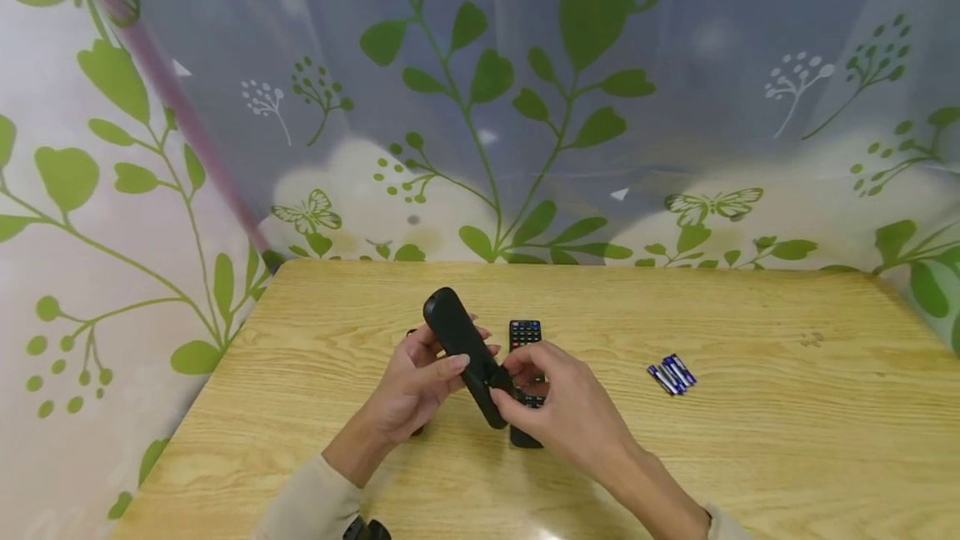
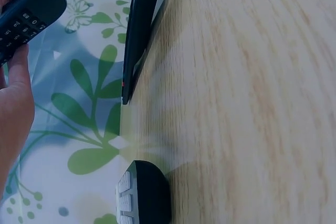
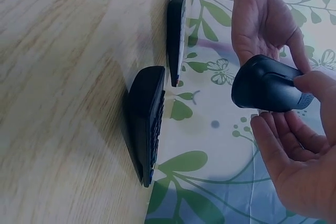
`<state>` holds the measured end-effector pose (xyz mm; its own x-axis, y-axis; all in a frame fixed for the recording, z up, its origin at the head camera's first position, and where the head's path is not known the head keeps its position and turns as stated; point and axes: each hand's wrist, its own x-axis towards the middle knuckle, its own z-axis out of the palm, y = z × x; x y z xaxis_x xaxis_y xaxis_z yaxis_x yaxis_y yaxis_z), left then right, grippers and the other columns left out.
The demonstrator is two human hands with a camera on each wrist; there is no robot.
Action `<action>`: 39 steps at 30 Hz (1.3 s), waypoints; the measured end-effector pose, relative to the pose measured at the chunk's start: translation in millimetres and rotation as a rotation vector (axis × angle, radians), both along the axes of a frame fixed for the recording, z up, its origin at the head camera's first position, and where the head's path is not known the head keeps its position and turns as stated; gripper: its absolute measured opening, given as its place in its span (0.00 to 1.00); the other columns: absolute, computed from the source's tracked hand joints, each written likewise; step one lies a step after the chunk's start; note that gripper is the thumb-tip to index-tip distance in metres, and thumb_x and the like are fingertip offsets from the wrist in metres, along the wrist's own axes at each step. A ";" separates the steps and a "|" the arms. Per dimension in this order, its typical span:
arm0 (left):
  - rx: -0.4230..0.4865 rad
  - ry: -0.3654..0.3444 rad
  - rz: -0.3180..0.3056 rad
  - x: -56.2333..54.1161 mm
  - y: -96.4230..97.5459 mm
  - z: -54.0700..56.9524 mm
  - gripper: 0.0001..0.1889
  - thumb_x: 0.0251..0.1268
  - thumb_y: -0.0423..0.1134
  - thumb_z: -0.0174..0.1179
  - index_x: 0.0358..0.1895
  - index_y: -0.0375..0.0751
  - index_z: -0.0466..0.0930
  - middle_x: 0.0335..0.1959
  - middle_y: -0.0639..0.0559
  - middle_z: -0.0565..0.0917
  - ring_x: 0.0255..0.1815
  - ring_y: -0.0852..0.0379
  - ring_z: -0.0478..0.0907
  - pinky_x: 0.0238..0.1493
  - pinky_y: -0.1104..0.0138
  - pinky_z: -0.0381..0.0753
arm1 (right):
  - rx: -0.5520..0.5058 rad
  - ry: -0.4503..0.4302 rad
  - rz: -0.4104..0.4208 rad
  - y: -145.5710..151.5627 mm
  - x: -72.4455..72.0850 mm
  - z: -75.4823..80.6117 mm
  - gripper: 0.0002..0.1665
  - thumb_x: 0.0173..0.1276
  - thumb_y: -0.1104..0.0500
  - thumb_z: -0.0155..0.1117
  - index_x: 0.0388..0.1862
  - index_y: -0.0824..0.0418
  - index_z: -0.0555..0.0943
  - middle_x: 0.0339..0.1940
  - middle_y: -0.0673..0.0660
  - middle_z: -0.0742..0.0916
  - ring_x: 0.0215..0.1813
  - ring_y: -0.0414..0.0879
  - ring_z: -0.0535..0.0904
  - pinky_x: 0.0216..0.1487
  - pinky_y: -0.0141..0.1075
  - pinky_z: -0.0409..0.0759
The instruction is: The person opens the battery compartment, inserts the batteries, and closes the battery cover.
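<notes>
Hands (image 1: 414, 386) (image 1: 568, 407) grip a black remote (image 1: 455, 329) short of the table's far edge (image 1: 600, 271), batteries (image 1: 672, 374) well apart rightward.

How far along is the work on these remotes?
Looks done: one remote is off the table, in the left hand, back toward the head camera. In hand: the right hand pinches what looks like its battery cover; whether it is free is unclear. Probably remaining: fitting the batteries, which lie loose on the table. Two more remotes rest there.

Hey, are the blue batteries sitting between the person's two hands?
No, in the head view the batteries lie on the table to the right of the right hand.
</notes>
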<state>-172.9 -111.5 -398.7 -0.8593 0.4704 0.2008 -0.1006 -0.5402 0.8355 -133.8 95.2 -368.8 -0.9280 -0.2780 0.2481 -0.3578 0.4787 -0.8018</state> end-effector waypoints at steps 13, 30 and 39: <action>0.010 -0.024 -0.011 0.9 -2.0 -3.1 0.26 0.67 0.26 0.55 0.67 0.34 0.62 0.57 0.39 0.73 0.61 0.38 0.71 0.60 0.52 0.72 | -0.034 0.003 0.000 -0.2 1.3 -2.5 0.12 0.59 0.58 0.72 0.40 0.54 0.80 0.37 0.46 0.81 0.38 0.37 0.78 0.41 0.30 0.82; 0.012 -0.039 -0.011 1.0 -3.1 -4.1 0.26 0.66 0.25 0.54 0.67 0.34 0.61 0.58 0.35 0.70 0.60 0.38 0.72 0.62 0.51 0.70 | -0.068 0.018 0.006 1.5 -1.7 -4.2 0.13 0.59 0.61 0.72 0.43 0.56 0.81 0.36 0.47 0.80 0.39 0.40 0.78 0.40 0.34 0.83; -0.013 -0.030 -0.008 0.5 -4.9 -4.9 0.27 0.66 0.27 0.55 0.68 0.34 0.60 0.58 0.39 0.72 0.62 0.38 0.70 0.62 0.52 0.70 | -0.079 0.016 -0.018 7.6 -4.7 -3.4 0.14 0.59 0.61 0.71 0.44 0.56 0.81 0.36 0.47 0.80 0.39 0.39 0.78 0.40 0.33 0.83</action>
<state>-172.4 -116.4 -403.6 -0.8609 0.4799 0.1688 -0.1299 -0.5282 0.8391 -138.5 102.7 -372.3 -0.9283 -0.2407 0.2833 -0.3628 0.4207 -0.8315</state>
